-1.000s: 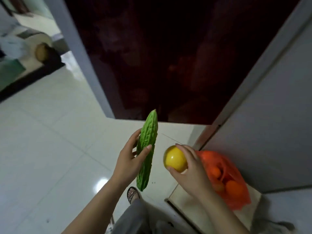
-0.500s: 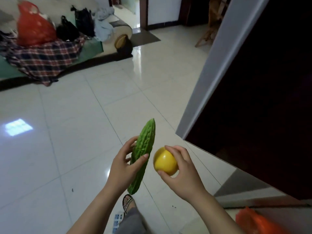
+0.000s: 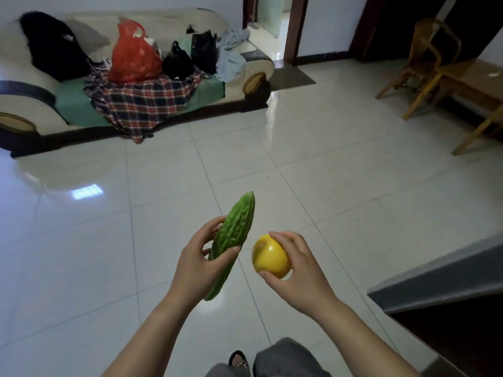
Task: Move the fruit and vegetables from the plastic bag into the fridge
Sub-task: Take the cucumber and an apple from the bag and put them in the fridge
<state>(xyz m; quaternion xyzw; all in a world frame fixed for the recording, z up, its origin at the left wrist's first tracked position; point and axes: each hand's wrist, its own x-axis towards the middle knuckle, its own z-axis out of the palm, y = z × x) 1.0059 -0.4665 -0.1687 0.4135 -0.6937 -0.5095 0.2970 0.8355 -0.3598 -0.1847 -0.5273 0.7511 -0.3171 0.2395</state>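
Head view: a bitter gourd (image 3: 235,240) is being gripped at mid-length by the left hand (image 3: 201,265), near 6 o'clock, tip pointing to 1 o'clock. A yellow fruit (image 3: 270,257) is being grasped by the right hand (image 3: 302,273), just beside the gourd at its 3 o'clock. Both are being carried above the floor (image 3: 109,254). The gourd is being judged stiff and ridged, suiting a mid-length hold; the fruit, smooth and possibly slippery, is being judged safer cupped.
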